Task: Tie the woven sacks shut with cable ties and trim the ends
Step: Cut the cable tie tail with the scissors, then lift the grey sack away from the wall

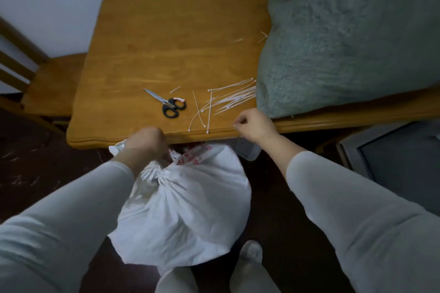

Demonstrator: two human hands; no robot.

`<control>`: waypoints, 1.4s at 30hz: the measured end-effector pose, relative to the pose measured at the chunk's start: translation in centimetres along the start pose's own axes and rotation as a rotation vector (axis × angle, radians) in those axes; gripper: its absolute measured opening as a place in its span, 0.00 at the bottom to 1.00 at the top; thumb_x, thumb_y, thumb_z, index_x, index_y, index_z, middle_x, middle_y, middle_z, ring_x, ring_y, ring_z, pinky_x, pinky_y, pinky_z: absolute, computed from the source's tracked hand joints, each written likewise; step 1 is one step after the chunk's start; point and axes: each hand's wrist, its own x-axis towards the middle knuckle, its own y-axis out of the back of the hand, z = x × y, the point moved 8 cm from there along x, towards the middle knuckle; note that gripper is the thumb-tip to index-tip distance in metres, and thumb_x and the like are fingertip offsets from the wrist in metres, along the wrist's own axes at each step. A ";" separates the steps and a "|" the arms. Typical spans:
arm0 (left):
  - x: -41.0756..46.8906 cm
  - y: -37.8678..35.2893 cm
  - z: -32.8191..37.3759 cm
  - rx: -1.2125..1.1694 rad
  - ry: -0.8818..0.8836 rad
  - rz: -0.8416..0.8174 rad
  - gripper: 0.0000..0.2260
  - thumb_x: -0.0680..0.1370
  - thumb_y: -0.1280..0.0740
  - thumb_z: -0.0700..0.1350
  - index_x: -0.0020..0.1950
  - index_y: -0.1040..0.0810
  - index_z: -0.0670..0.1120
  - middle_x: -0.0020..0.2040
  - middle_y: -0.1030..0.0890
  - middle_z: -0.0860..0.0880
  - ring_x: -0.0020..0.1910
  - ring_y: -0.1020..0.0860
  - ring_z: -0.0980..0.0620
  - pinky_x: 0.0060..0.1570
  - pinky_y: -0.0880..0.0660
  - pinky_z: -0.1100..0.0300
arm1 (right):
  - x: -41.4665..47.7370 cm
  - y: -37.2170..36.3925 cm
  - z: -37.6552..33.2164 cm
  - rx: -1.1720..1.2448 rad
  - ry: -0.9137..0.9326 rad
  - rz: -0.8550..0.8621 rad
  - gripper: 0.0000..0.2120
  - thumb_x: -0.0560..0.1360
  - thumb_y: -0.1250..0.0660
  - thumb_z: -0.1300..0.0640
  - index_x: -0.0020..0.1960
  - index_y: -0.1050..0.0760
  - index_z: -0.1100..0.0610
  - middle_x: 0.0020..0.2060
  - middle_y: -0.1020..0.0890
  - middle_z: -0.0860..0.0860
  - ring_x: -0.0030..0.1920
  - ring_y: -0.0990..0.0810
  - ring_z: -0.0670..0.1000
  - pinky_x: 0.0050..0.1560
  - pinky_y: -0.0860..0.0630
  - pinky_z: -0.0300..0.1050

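Observation:
A white woven sack (pixel 185 211) with red print stands on the floor below the table's front edge. My left hand (pixel 145 143) grips its bunched neck. My right hand (pixel 254 126) hovers at the table's front edge with fingers curled, thumb and forefinger pinched together; whether a cable tie is between them I cannot tell. A loose bunch of white cable ties (pixel 226 100) lies on the table just left of that hand. Black-handled scissors (pixel 166 102) lie closed on the table, left of the ties.
The wooden table (pixel 154 54) carries a large grey-green cushion (pixel 345 38) on its right side and a few trimmed tie ends. A wooden chair (pixel 47 83) stands to the left. A grey box (pixel 392 150) sits at right on the dark floor.

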 end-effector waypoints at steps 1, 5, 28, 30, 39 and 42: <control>-0.4 1.0 0.1 -0.066 0.044 0.034 0.11 0.72 0.32 0.44 0.53 0.18 0.48 0.50 0.19 0.45 0.49 0.22 0.43 0.48 0.24 0.56 | 0.2 0.9 0.1 -0.001 0.008 0.009 0.08 0.75 0.35 0.55 0.49 0.18 0.54 0.46 0.16 0.54 0.49 0.19 0.56 0.52 0.22 0.52; -1.7 4.8 2.0 -0.249 0.059 0.151 0.13 0.75 0.39 0.40 0.57 0.20 0.43 0.54 0.19 0.43 0.51 0.22 0.42 0.47 0.25 0.55 | 0.3 4.3 -0.6 0.039 0.029 0.058 0.08 0.75 0.35 0.55 0.49 0.19 0.54 0.47 0.16 0.55 0.50 0.18 0.57 0.53 0.22 0.52; -5.7 28.4 26.3 -0.405 -0.431 0.512 0.10 0.77 0.38 0.45 0.45 0.18 0.43 0.45 0.18 0.42 0.46 0.20 0.44 0.43 0.25 0.56 | -0.7 35.9 -1.4 -0.132 0.097 0.686 0.11 0.76 0.38 0.55 0.52 0.19 0.54 0.55 0.19 0.56 0.56 0.22 0.58 0.54 0.24 0.49; -5.0 31.0 29.4 -0.436 -0.427 0.553 0.09 0.78 0.38 0.46 0.40 0.24 0.46 0.43 0.17 0.40 0.44 0.20 0.43 0.40 0.26 0.56 | 0.8 40.1 -1.1 -0.151 0.141 0.745 0.11 0.76 0.39 0.55 0.52 0.19 0.55 0.55 0.21 0.57 0.57 0.23 0.59 0.54 0.24 0.50; -1.0 41.3 45.1 -0.590 -0.354 0.631 0.18 0.79 0.40 0.53 0.46 0.21 0.40 0.47 0.18 0.39 0.48 0.21 0.42 0.42 0.31 0.58 | 5.7 62.0 3.9 -0.311 0.236 0.973 0.12 0.77 0.40 0.53 0.56 0.21 0.54 0.58 0.24 0.55 0.59 0.27 0.58 0.60 0.31 0.49; 0.7 43.6 47.7 -0.610 -0.307 0.640 0.18 0.79 0.41 0.57 0.47 0.22 0.43 0.50 0.19 0.41 0.51 0.22 0.42 0.45 0.29 0.58 | 6.9 67.6 6.5 -0.298 0.189 1.005 0.14 0.78 0.41 0.51 0.60 0.23 0.52 0.62 0.27 0.55 0.63 0.31 0.59 0.62 0.32 0.52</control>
